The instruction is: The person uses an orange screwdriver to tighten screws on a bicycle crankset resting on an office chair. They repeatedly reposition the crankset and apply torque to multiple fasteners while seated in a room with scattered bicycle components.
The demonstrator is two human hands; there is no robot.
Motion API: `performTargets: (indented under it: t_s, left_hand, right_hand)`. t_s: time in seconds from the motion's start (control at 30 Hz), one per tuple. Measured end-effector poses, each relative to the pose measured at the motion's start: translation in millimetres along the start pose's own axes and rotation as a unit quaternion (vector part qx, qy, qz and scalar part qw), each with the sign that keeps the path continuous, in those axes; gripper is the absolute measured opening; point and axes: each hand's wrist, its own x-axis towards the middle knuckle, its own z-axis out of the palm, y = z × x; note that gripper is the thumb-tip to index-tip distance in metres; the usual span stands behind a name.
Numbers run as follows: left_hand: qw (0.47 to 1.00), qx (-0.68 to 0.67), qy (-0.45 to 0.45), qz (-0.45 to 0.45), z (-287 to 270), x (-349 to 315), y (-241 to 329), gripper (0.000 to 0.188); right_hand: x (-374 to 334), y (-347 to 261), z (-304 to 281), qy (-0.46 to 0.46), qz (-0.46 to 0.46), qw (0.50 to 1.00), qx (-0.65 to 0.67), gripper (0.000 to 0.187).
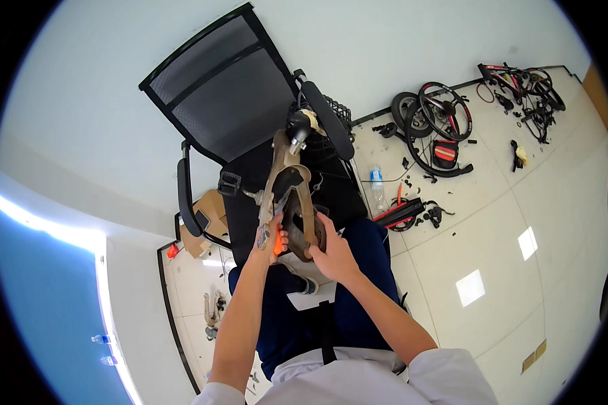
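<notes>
A dull bronze small-bike frame (277,177) lies over the seat of the black office chair (246,152) in front of me. Its far end bears a silver clamp and a rounded black part (298,123). To the left a black pedal (230,183) sticks out on its crank. My left hand (275,237) is closed round an orange-handled tool (278,244) by the frame's near left arm; the tool's working end is hidden. With my right hand (329,251) I grip the near right end of the frame, thumb on top, beside a dark rounded part.
Two wheels (446,111), a bottle (377,182) and several loose bike parts lie on the tiled floor at right. A dismantled bike (527,88) stands by the wall. Cardboard (209,219) lies left of the chair, metal parts (213,314) nearer me. The chair's armrests (327,121) flank the frame.
</notes>
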Motion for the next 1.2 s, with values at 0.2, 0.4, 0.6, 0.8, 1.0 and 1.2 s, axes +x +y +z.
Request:
performTargets:
  t_s: [0.2,0.4,0.6,0.8,1.0,1.2]
  left_hand:
    - [0.986,-0.135,-0.093,-0.012,-13.1,22.0,-15.2,0.032]
    - [0.783,-0.514,-0.331,-0.116,-34.9,21.5,-14.8,0.020]
    - [0.898,-0.362,-0.233,-0.095,-19.3,12.1,-4.4,0.025]
    - [0.998,-0.032,-0.057,-0.012,-19.6,4.2,-3.1,0.032]
    - [0.999,-0.021,-0.038,0.013,-17.4,8.0,-13.4,0.029]
    - [0.946,-0.298,-0.125,-0.024,-32.7,-10.8,-3.4,0.040]
  right_hand:
    - [0.1,-8.5,-5.4,-0.040,0.048,0.998,0.006,0.076]
    - [-0.2,-2.8,-6.1,-0.022,0.015,1.000,0.010,0.076]
    - [1.5,-1.4,-8.9,-0.035,0.021,0.999,0.020,0.078]
    - [2.3,-5.1,-9.8,-0.052,0.033,0.998,0.006,0.075]
    - [3.6,-5.5,-11.4,-0.063,0.039,0.997,-0.001,0.076]
    - [5.8,0.5,-10.5,-0.044,0.007,0.999,-0.005,0.078]
